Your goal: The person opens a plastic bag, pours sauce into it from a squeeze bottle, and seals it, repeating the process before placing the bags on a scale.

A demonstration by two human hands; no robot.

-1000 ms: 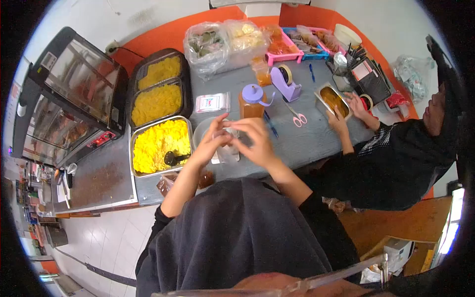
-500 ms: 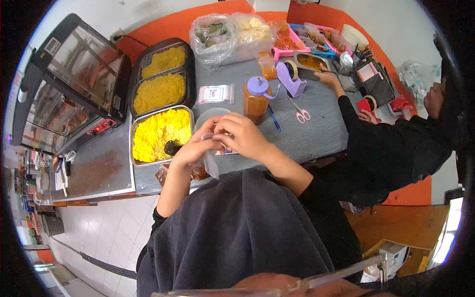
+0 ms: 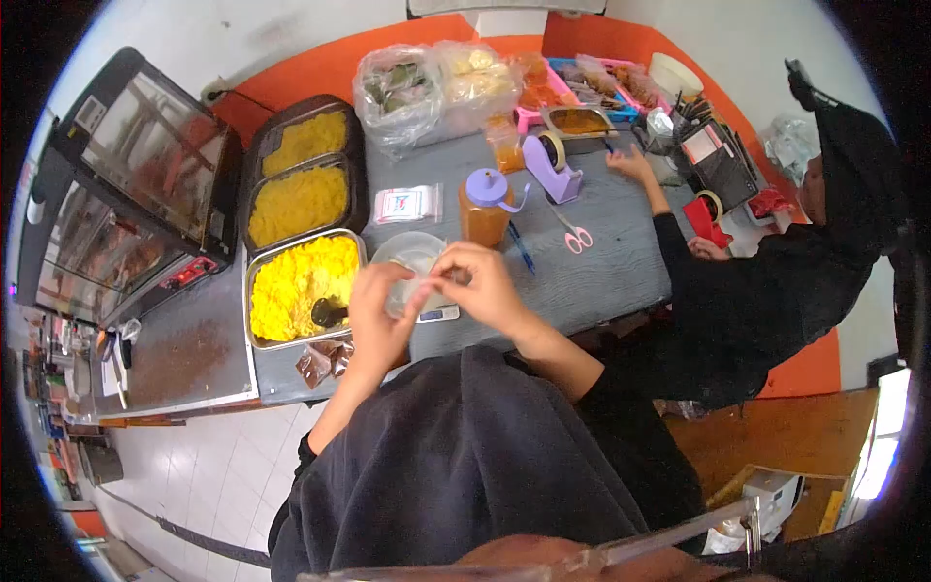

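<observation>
My left hand (image 3: pixel 376 308) and my right hand (image 3: pixel 477 283) meet in front of my chest, thumbs and fingertips pinched together on a thin clear plastic bag (image 3: pixel 398 294). Much of the bag is hidden by my fingers. Just behind them a translucent round bowl (image 3: pixel 407 249) sits on what looks like a small scale (image 3: pixel 438 313), partly covered by my hands. To the left is a metal tray (image 3: pixel 248 325) of yellow rice (image 3: pixel 303 281) with a black-handled scoop (image 3: pixel 328 311) in it. A squeeze bottle (image 3: pixel 482 218) of brown sauce with a purple lid stands behind my right hand.
Small brown packets (image 3: pixel 315 364) lie at the table's front edge. Scissors (image 3: pixel 576 236), pens (image 3: pixel 522 247) and a purple tape dispenser (image 3: pixel 553 173) lie to the right. Beside me a co-worker's hand (image 3: pixel 632 165) reaches over the table. A glass display warmer (image 3: pixel 126 184) stands left.
My hands have moved apart slightly, and the bag no longer hangs down below them. The co-worker's hand has drawn back from the sauce tray. The whole view has shifted a little.
</observation>
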